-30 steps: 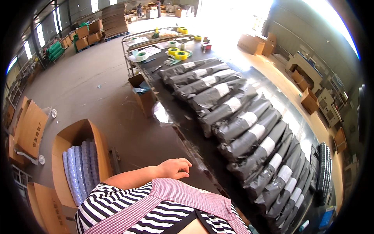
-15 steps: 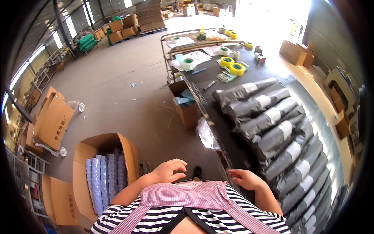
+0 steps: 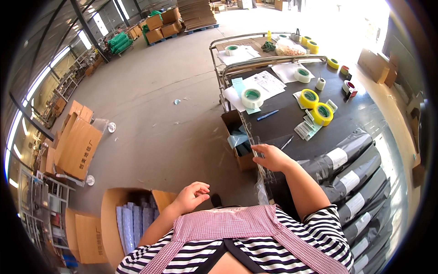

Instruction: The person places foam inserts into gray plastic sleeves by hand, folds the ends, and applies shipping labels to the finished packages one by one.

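The right hand (image 3: 270, 157) has come forward onto the near-left edge of the dark desk (image 3: 292, 123), its fingers closed on the top of a clear plastic bag (image 3: 262, 178) that hangs down the desk's side toward the floor. Half a second ago that hand was only just reaching out beside the body, and a second ago it was out of sight — so the grasp on the bag is new, and the bag looks ready to be lifted or pulled open.

The left hand (image 3: 194, 196) hangs loose and empty in front of the striped shirt, fingers half curled, touching nothing; it has hardly shifted over the last second. Below and to its left stands an open cardboard box (image 3: 114, 214) on the floor, filled with upright pale blue rolls (image 3: 134, 223).

Just right of the grasping hand lies a row of grey wrapped parcels (image 3: 351, 169) with white labels, side by side along the desk. Farther back on the desk sit two yellow tape rolls (image 3: 315, 105), a white tape roll (image 3: 252, 97), a blue pen (image 3: 267, 115) and loose papers (image 3: 262, 84). A small open carton (image 3: 237, 141) stands against the desk's side — just beyond the bag.
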A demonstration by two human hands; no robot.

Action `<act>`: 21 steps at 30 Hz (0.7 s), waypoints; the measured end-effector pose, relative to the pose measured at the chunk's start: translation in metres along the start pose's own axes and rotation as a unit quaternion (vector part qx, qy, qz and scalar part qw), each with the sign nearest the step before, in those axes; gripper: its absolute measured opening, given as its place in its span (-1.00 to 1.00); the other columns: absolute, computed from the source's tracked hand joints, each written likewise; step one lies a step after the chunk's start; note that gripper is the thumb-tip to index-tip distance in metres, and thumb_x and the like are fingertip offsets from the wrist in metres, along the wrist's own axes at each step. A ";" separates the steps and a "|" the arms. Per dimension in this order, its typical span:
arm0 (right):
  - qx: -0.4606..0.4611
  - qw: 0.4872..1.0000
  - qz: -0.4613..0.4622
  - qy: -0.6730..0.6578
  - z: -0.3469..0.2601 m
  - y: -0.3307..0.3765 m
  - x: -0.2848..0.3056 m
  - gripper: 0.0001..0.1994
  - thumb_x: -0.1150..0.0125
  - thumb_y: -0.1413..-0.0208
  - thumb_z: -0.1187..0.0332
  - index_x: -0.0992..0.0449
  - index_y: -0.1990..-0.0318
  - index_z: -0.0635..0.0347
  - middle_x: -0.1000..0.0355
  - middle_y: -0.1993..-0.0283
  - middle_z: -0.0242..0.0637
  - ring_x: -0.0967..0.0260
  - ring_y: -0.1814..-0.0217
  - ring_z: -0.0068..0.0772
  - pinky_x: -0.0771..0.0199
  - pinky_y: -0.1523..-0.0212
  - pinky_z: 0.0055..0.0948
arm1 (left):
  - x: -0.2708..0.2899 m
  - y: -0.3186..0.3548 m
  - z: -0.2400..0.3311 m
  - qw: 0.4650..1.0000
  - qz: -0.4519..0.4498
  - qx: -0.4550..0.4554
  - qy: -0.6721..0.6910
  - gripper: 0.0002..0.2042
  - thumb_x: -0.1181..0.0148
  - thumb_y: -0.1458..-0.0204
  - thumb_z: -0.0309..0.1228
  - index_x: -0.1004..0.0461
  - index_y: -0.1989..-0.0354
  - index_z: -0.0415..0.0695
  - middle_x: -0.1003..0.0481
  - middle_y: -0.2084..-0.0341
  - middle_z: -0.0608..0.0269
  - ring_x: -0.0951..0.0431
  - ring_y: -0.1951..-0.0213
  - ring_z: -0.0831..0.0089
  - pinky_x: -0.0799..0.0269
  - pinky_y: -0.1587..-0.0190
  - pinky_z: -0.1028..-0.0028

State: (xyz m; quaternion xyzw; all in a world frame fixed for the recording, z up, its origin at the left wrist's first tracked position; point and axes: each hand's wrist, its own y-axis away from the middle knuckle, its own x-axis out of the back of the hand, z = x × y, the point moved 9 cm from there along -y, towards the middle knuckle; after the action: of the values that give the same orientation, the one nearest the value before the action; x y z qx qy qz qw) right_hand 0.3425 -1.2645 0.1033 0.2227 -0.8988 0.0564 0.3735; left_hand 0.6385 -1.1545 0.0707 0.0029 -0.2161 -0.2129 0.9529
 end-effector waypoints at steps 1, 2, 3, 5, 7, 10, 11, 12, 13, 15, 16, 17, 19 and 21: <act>-0.007 1.000 0.003 -0.001 0.005 -0.023 0.005 -0.47 -0.26 -0.17 0.24 -0.43 -0.26 0.27 -0.42 -0.23 0.07 -0.37 -0.28 0.08 -0.36 -0.29 -0.19 | 0.008 -0.028 -0.007 1.000 -0.017 -0.001 0.026 -0.81 -0.34 -0.13 -0.45 -0.54 0.13 -0.23 -0.50 -0.04 0.11 -0.60 0.12 0.42 -0.54 0.07 0.45; -0.010 0.999 0.031 0.008 0.010 -0.045 0.014 -0.48 -0.28 -0.16 0.26 -0.42 -0.26 0.27 -0.43 -0.21 0.07 -0.39 -0.26 0.06 -0.39 -0.27 -0.19 | 0.016 -0.062 -0.012 0.999 -0.039 -0.006 0.026 -0.85 -0.28 -0.15 -0.54 -0.52 0.13 -0.25 -0.48 -0.07 0.15 -0.56 0.10 0.51 -0.53 0.02 0.48; -0.010 0.998 0.056 0.014 0.014 -0.067 0.018 -0.48 -0.29 -0.15 0.28 -0.42 -0.25 0.26 -0.45 -0.19 0.06 -0.42 -0.23 0.05 -0.41 -0.25 -0.19 | 0.029 -0.097 -0.027 0.998 -0.047 -0.011 0.050 -0.84 -0.28 -0.16 -0.53 -0.52 0.12 -0.24 -0.47 -0.07 0.17 -0.56 0.10 0.51 -0.53 0.02 0.48; -0.028 0.996 0.086 0.004 0.035 -0.096 0.027 -0.51 -0.28 -0.15 0.30 -0.44 -0.23 0.26 -0.45 -0.18 0.03 -0.41 -0.22 0.06 -0.40 -0.25 -0.18 | 0.048 -0.178 -0.023 0.995 -0.059 -0.080 0.021 -0.82 -0.27 -0.18 -0.51 -0.52 0.07 -0.22 -0.50 -0.02 0.20 -0.56 0.11 0.52 -0.53 0.02 0.49; -0.015 0.987 0.156 0.016 0.040 -0.122 0.044 -0.53 -0.27 -0.15 0.32 -0.45 -0.21 0.25 -0.44 -0.18 -0.01 -0.39 -0.24 0.05 -0.39 -0.26 -0.19 | 0.070 -0.256 -0.028 0.995 -0.053 -0.062 0.057 -0.79 -0.25 -0.21 -0.47 -0.52 0.00 -0.19 -0.55 0.06 0.26 -0.56 0.10 0.52 -0.53 0.02 0.48; -0.055 0.975 0.214 0.017 0.052 -0.161 0.056 -0.55 -0.27 -0.14 0.35 -0.46 -0.19 0.23 -0.43 -0.20 -0.04 -0.37 -0.25 0.05 -0.37 -0.28 -0.20 | 0.109 -0.375 -0.056 0.996 -0.006 -0.092 0.004 -0.77 -0.26 -0.20 -0.42 -0.55 0.00 -0.16 -0.56 0.12 0.26 -0.56 0.13 0.48 -0.51 0.01 0.43; -0.072 0.968 0.240 0.024 0.058 -0.169 0.059 -0.55 -0.27 -0.13 0.35 -0.45 -0.19 0.23 -0.43 -0.21 -0.05 -0.36 -0.26 0.05 -0.37 -0.28 -0.20 | 0.116 -0.414 -0.066 0.995 0.011 -0.100 0.003 -0.78 -0.28 -0.16 -0.41 -0.57 0.03 -0.16 -0.54 0.09 0.22 -0.57 0.16 0.44 -0.51 0.03 0.41; -0.081 0.960 0.263 0.049 0.060 -0.177 0.064 -0.55 -0.27 -0.12 0.39 -0.44 -0.20 0.19 -0.41 -0.24 -0.10 -0.33 -0.29 0.02 -0.37 -0.28 -0.19 | 0.117 -0.453 -0.068 0.995 0.008 -0.100 0.002 -0.76 -0.28 -0.15 -0.39 -0.58 0.03 -0.15 -0.53 0.05 0.19 -0.56 0.12 0.41 -0.50 0.01 0.39; -0.096 0.960 0.260 0.046 0.067 -0.189 0.064 -0.55 -0.27 -0.12 0.39 -0.44 -0.20 0.19 -0.41 -0.24 -0.10 -0.33 -0.29 0.02 -0.37 -0.28 -0.19 | 0.121 -0.488 -0.070 0.995 0.009 -0.097 -0.003 -0.75 -0.29 -0.13 -0.36 -0.58 0.03 -0.14 -0.52 0.02 0.16 -0.56 0.09 0.37 -0.49 -0.01 0.38; -0.099 0.946 0.289 0.113 0.066 -0.205 0.072 -0.52 -0.25 -0.08 0.42 -0.45 -0.21 0.18 -0.38 -0.28 -0.13 -0.31 -0.34 -0.04 -0.35 -0.31 -0.19 | 0.122 -0.546 -0.062 0.986 0.016 -0.147 -0.077 -0.71 -0.31 -0.10 -0.31 -0.60 0.01 -0.10 -0.48 -0.09 0.09 -0.54 -0.01 0.24 -0.46 -0.09 0.32; -0.095 0.942 0.294 0.133 0.071 -0.216 0.073 -0.50 -0.23 -0.04 0.48 -0.45 -0.21 0.19 -0.37 -0.30 -0.12 -0.25 -0.40 -0.03 -0.28 -0.36 -0.13 | 0.121 -0.572 -0.067 0.984 0.019 -0.153 -0.095 -0.69 -0.31 -0.09 -0.28 -0.60 0.00 -0.08 -0.45 -0.14 0.05 -0.52 -0.04 0.17 -0.43 -0.13 0.28; -0.102 0.942 0.292 0.130 0.079 -0.229 0.071 -0.50 -0.23 -0.04 0.48 -0.45 -0.21 0.19 -0.37 -0.30 -0.12 -0.25 -0.40 -0.03 -0.28 -0.36 -0.13 | 0.121 -0.593 -0.073 0.981 0.025 -0.158 -0.113 -0.67 -0.32 -0.08 -0.25 -0.61 -0.02 -0.05 -0.42 -0.19 0.02 -0.50 -0.06 0.10 -0.40 -0.17 0.25; -0.124 0.932 0.269 0.212 0.094 -0.247 0.070 -0.47 -0.19 -0.02 0.54 -0.43 -0.23 0.19 -0.36 -0.32 -0.12 -0.15 -0.48 -0.04 -0.14 -0.44 -0.08 | 0.105 -0.621 -0.078 0.978 0.019 -0.157 -0.136 -0.66 -0.30 -0.08 -0.25 -0.61 -0.04 -0.02 -0.40 -0.21 -0.03 -0.46 -0.10 0.02 -0.35 -0.23 0.18; -0.138 0.936 0.250 0.206 0.107 -0.260 0.069 -0.45 -0.13 -0.03 0.57 -0.40 -0.26 0.17 -0.35 -0.32 -0.13 -0.08 -0.52 -0.05 0.00 -0.51 -0.02 | 0.093 -0.638 -0.085 0.966 0.028 -0.128 -0.222 -0.66 -0.29 -0.09 -0.26 -0.61 -0.05 -0.01 -0.41 -0.20 -0.03 -0.41 -0.15 0.00 -0.32 -0.25 0.15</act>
State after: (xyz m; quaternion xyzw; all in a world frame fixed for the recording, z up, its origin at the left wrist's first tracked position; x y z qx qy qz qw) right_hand 0.3456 -1.5499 0.0581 -0.0799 -0.8274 0.0683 0.5516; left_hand 0.4915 -1.7796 -0.0303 -0.1725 -0.3929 -0.2074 0.8792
